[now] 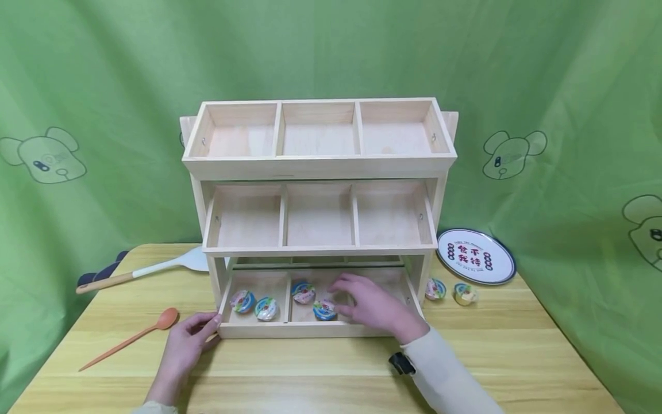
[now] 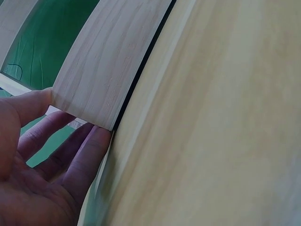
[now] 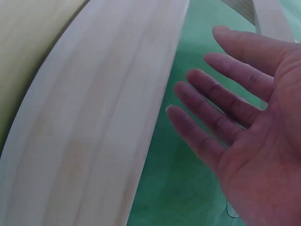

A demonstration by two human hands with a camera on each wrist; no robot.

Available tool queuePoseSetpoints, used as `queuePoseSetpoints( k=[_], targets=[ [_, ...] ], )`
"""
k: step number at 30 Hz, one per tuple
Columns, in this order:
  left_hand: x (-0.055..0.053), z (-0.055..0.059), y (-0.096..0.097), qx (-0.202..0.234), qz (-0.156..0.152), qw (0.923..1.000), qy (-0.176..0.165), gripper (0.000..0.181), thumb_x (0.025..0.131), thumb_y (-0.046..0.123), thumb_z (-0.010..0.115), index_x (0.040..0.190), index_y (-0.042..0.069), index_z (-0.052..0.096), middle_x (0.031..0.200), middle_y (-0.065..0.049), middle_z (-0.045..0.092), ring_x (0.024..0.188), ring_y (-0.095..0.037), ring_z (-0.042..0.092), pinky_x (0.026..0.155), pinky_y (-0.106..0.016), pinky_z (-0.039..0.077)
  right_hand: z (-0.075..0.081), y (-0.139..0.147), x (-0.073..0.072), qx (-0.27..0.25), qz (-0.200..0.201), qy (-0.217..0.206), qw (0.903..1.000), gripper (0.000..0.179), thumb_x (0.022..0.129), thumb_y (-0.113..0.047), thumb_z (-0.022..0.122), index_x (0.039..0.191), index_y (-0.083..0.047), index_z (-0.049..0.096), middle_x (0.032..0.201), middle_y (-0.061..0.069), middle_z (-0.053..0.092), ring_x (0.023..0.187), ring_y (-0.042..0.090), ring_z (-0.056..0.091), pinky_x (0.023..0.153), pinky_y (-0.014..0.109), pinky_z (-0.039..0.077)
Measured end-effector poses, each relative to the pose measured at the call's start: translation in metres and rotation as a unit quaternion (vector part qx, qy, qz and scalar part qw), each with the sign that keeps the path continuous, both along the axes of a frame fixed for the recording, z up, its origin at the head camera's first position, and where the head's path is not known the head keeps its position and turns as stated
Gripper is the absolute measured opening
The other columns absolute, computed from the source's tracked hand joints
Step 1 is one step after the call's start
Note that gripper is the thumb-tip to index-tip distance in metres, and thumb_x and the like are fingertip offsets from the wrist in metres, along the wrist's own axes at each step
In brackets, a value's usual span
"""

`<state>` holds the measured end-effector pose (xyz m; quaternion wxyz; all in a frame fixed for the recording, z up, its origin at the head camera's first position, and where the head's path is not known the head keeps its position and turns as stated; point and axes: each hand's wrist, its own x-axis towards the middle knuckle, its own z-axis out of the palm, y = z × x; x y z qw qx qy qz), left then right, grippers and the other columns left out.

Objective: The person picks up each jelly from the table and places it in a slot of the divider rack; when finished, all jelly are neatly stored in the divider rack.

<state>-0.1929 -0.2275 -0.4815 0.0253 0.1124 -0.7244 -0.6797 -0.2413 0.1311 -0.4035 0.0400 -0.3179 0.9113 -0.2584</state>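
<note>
A light wooden rack [image 1: 319, 168] holds stepped, divided trays. In the head view my left hand [image 1: 186, 342] is at the front left corner of the bottom tray [image 1: 331, 330]. The left wrist view shows my thumb and fingers [image 2: 89, 155] gripping that corner. My right hand [image 1: 369, 302] hovers over the tray's middle and right part, fingers extended, palm bare in the right wrist view. Just left of its fingertips lies a small sealed jelly cup [image 1: 324, 310]. Another jelly cup [image 1: 303, 292] shares that compartment. The left compartment holds two more, a jelly cup [image 1: 242, 301] and a white-topped one [image 1: 266, 309].
Right of the rack lie a pink cup [image 1: 435, 288], a yellow cup [image 1: 465, 294] and an oval plate [image 1: 476, 256] with red lettering. On the left are a white spatula [image 1: 155, 268] with a wooden handle and an orange spoon [image 1: 129, 341]. A green curtain [image 1: 558, 75] hangs behind.
</note>
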Motion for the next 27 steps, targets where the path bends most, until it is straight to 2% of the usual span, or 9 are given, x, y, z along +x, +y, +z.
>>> queuePoseSetpoints(
  k=[3, 9, 16, 21, 27],
  targets=[
    [0.000, 0.000, 0.000, -0.001, -0.001, 1.0000, -0.002, 0.033, 0.096, 0.006, 0.064, 0.120, -0.016, 0.058, 0.117, -0.021, 0.055, 0.093, -0.014, 0.062, 0.088, -0.030, 0.058, 0.002, 0.005, 0.004, 0.004, -0.003, 0.005, 1.0000, 0.040, 0.089, -0.016, 0.072, 0.125, -0.002, 0.062, 0.131, 0.014, 0.057, 0.119, 0.034, 0.053, 0.106, 0.051, 0.045],
    [0.000, 0.000, 0.000, -0.002, 0.001, 1.0000, 0.000, 0.033, 0.096, 0.007, 0.064, 0.120, -0.016, 0.058, 0.116, -0.020, 0.056, 0.093, -0.014, 0.062, 0.088, -0.030, 0.058, 0.005, 0.017, 0.012, 0.010, -0.014, 0.003, 0.9998, 0.042, 0.089, -0.015, 0.072, 0.128, -0.003, 0.061, 0.137, 0.018, 0.052, 0.128, 0.040, 0.045, 0.112, 0.057, 0.035],
    [0.000, -0.001, 0.001, -0.010, 0.001, 0.9999, -0.004, 0.033, 0.096, 0.007, 0.064, 0.120, -0.015, 0.058, 0.118, -0.022, 0.055, 0.094, -0.015, 0.062, 0.088, -0.029, 0.058, 0.013, 0.031, 0.021, 0.033, -0.038, 0.014, 0.9986, 0.044, 0.088, -0.017, 0.073, 0.129, -0.007, 0.062, 0.137, 0.016, 0.053, 0.126, 0.038, 0.048, 0.109, 0.057, 0.040],
    [0.001, 0.001, 0.001, -0.011, -0.001, 0.9999, -0.002, 0.033, 0.097, 0.008, 0.063, 0.120, -0.016, 0.058, 0.117, -0.021, 0.056, 0.093, -0.014, 0.062, 0.088, -0.029, 0.058, 0.015, 0.040, 0.026, 0.040, -0.038, 0.033, 0.9979, 0.043, 0.087, -0.019, 0.075, 0.127, -0.008, 0.063, 0.131, 0.011, 0.057, 0.117, 0.032, 0.056, 0.104, 0.051, 0.048],
    [0.001, 0.001, 0.001, -0.012, -0.001, 0.9999, -0.004, 0.034, 0.097, 0.008, 0.063, 0.121, -0.016, 0.057, 0.118, -0.022, 0.055, 0.093, -0.013, 0.062, 0.088, -0.029, 0.058, 0.016, 0.052, 0.032, 0.047, -0.058, 0.043, 0.9962, 0.043, 0.086, -0.018, 0.076, 0.126, -0.009, 0.064, 0.129, 0.008, 0.058, 0.117, 0.031, 0.055, 0.103, 0.053, 0.048]
  ],
)
